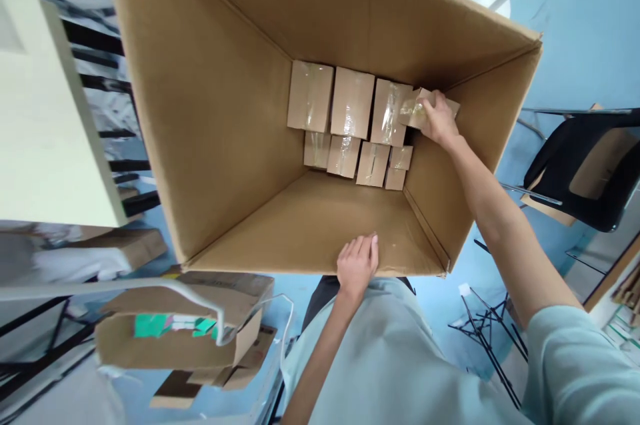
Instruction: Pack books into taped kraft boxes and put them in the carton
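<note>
Holding a small brown cardboard box [414,111], shiny-taped.

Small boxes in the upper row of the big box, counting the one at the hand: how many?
4: the left-end box, the second box, the third box, and the right-end box, held by the right hand. Others may be hidden beneath.

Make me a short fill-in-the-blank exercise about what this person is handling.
The ____ hand touches the big box at its near edge.
The other hand holds a small box sealed with clear ____.
The floor is pale ____.

Missing words: left; tape; blue.
</note>
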Available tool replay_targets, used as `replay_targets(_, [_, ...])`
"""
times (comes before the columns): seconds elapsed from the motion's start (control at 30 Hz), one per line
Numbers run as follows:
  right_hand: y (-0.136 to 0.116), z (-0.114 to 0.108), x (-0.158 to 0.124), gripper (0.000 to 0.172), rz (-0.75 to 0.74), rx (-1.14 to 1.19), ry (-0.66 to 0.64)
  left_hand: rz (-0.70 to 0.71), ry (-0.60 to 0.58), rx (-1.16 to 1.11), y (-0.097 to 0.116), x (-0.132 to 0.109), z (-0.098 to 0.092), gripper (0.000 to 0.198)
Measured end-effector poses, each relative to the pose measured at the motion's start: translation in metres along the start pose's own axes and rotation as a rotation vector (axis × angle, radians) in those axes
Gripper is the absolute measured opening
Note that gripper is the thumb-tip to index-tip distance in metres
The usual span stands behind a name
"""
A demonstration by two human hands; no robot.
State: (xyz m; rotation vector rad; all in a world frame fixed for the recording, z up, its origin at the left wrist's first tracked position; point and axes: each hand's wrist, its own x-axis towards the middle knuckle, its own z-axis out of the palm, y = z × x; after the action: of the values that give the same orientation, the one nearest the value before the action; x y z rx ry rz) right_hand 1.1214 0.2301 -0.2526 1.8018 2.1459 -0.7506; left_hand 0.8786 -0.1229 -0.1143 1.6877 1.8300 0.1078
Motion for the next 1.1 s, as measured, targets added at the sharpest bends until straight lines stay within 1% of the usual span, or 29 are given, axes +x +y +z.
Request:
replay_targets(0.07, [-0.001,0.002,-0.005,0.064,0.002,-0.016,-0.009,0.007,0.012,0.006,0.000,0.000,0.000,0.038])
replay_targets(0.13, [-0.007,0.003,-0.002,0.067,0.012,-0.033,-0.028,0.013,0.032,0.019,-0.001,-0.001,0.000,0.038])
replay_targets(0.23, [-0.014,0.001,0.014,0.076,0.014,-0.063,-0.061,0.021,0.061,0.037,-0.001,-0.002,0.001,0.037])
replay_targets(0.3, [-0.018,0.001,0.028,0.079,-0.025,-0.075,-0.066,0.022,0.066,0.041,-0.001,-0.002,0.002,0.036])
replay_targets(0.37, [-0.022,0.003,0.041,0.079,-0.078,-0.089,-0.047,0.014,0.069,0.038,-0.001,-0.001,0.002,0.036])
replay_targets(0.43, [-0.028,0.007,0.051,0.073,-0.122,-0.114,-0.006,0.000,0.071,0.028,-0.001,-0.001,0.003,0.037])
replay_targets(0.47, [-0.030,0.010,0.055,0.070,-0.130,-0.124,0.022,-0.010,0.071,0.020,-0.001,-0.001,0.003,0.037])
replay_targets(0.5, [-0.032,0.014,0.057,0.071,-0.124,-0.126,0.054,-0.019,0.069,0.010,0.000,-0.001,0.003,0.036])
replay_targets(0.57, [-0.033,0.022,0.056,0.080,-0.071,-0.106,0.130,-0.037,0.063,-0.011,0.000,0.000,0.002,0.036])
replay_targets(0.63, [-0.029,0.031,0.050,0.085,0.020,-0.071,0.199,-0.043,0.063,-0.017,0.000,0.001,0.001,0.037])
replay_targets(0.73, [-0.018,0.045,0.035,0.079,0.156,-0.020,0.272,-0.033,0.063,0.017,0.000,0.002,0.001,0.039])
replay_targets(0.87, [-0.006,0.058,0.021,0.080,0.325,0.090,0.335,-0.035,0.057,0.029,-0.002,0.002,0.000,0.039])
replay_targets(0.97, [0.001,0.067,0.026,0.082,0.387,0.136,0.342,-0.046,0.059,0.027,-0.003,0.001,0.001,0.039])
replay_targets(1.1, [0.004,0.083,0.053,0.087,0.539,0.124,0.363,-0.025,0.080,0.058,-0.003,0.000,0.001,0.034])
